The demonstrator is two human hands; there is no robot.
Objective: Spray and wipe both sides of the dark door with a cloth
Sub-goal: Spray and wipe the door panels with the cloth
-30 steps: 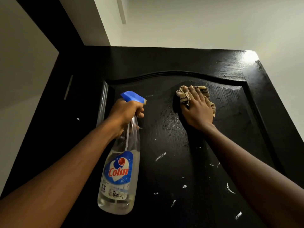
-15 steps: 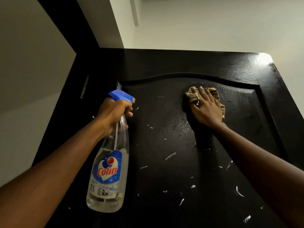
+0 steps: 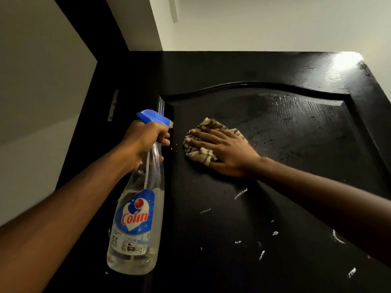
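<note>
Pressing a patterned cloth (image 3: 198, 155) flat against the arched inset panel of the dark door (image 3: 275, 208), the right hand (image 3: 227, 154) lies with fingers straight and spread, near the panel's upper left corner. The left hand (image 3: 141, 142) grips the neck of a clear spray bottle (image 3: 137, 218), blue trigger head uppermost, before the door's left stile. White flecks dot the lower panel; its upper right area glistens wet.
</note>
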